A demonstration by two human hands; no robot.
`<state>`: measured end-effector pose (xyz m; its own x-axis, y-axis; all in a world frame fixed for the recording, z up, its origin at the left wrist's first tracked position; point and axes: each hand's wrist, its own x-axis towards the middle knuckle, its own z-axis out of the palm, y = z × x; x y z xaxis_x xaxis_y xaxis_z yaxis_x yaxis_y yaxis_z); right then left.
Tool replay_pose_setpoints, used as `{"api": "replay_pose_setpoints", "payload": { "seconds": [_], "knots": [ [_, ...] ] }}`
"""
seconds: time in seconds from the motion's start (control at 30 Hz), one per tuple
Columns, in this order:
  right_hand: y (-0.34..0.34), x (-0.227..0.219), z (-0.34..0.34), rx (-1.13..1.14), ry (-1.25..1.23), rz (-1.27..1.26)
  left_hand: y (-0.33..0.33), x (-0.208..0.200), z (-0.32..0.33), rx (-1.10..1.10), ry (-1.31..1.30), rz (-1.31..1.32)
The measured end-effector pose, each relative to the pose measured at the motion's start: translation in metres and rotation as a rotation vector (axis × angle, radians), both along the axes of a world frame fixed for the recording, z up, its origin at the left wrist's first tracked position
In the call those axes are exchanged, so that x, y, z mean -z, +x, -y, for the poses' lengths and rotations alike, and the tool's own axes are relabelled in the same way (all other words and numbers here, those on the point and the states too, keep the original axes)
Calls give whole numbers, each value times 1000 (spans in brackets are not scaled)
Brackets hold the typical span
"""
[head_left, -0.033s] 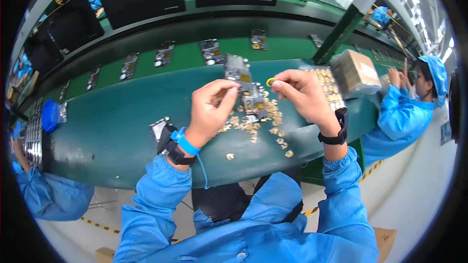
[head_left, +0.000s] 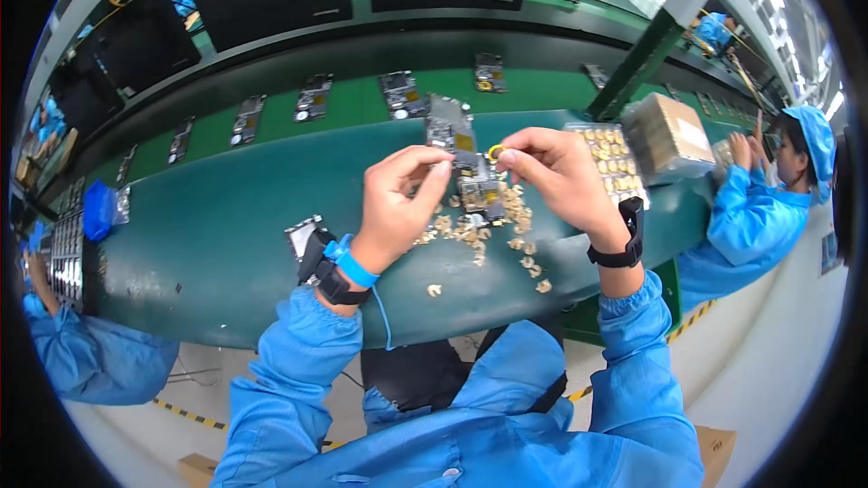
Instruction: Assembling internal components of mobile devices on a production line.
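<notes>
A bright workroom spreads around a green bench (head_left: 226, 244) whose near edge curves past the person's lap; beyond its far edge runs a green strip (head_left: 357, 95), backed by dark panels. Seven circuit boards lie spaced along this strip, left of one slanting green post (head_left: 637, 68). Around the middle of the bench's far edge lies the work board (head_left: 450, 122); whether its nearer section is a separate board cannot be told. Small pale pieces (head_left: 515, 208), too crowded to count, scatter beside it, one alone toward the near edge. The right hand (head_left: 565, 183) pinches one yellow ring (head_left: 495, 152) just beside the board. The left hand (head_left: 398, 203) has thumb and forefinger nearly together at the board's left side; whether they grip anything cannot be told. One more board (head_left: 303, 235) is partly hidden by the left wrist's straps. One tray (head_left: 610, 163) and one plastic-wrapped box (head_left: 669, 140) stand near the bench's far right corner.
</notes>
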<state>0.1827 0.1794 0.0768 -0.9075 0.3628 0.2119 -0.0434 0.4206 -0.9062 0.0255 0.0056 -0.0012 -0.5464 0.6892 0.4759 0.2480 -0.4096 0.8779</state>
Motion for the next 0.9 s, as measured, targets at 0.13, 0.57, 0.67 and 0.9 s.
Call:
{"api": "replay_pose_setpoints", "payload": {
  "seconds": [0.13,0.57,0.67,0.9],
  "knots": [
    [-48,24,25,-88,-165,-197,2,-4,-6,-153,168,15],
    [-75,32,14,-128,648,-398,-15,-3,2,-389,-84,-268],
    [-73,29,14,-74,516,-244,-12,1,-3,-352,-48,-85],
    [-80,53,23,-51,-19,-343,-11,4,-7,-375,31,-61]
  ]
}}
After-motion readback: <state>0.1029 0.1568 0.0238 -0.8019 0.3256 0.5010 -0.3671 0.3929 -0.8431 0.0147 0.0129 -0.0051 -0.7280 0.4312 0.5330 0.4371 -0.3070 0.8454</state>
